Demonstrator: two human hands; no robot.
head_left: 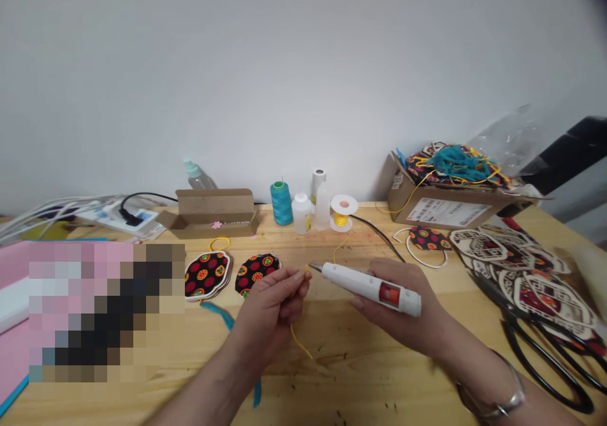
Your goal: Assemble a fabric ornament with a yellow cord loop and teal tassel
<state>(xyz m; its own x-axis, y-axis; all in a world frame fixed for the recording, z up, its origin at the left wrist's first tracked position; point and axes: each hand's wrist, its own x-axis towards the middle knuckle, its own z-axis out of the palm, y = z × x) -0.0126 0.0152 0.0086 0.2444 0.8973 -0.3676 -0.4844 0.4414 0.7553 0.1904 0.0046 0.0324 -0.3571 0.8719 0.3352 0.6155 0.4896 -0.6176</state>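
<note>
My left hand (275, 296) is closed in a pinch on a thin yellow cord (301, 344), whose loose end hangs below the fingers. A small yellow bit of it shows at my fingertips. My right hand (403, 312) grips a white pen-shaped tool (365, 285) with a pointed metal tip and a red window. The tip touches or nearly touches the cord at my left fingertips; I cannot tell which. Behind my left hand lies a black patterned fabric piece (253, 271), partly hidden. A teal ribbon (220, 312) passes under the left wrist.
Patterned pieces with white borders (206, 275) lie left. At the back are a cardboard box (213, 224), teal thread cone (281, 203), bottles (301, 214) and yellow cord spool (342, 219). To the right stand a filled carton (446, 208), stacked cutouts (545, 293) and black scissors (535, 350).
</note>
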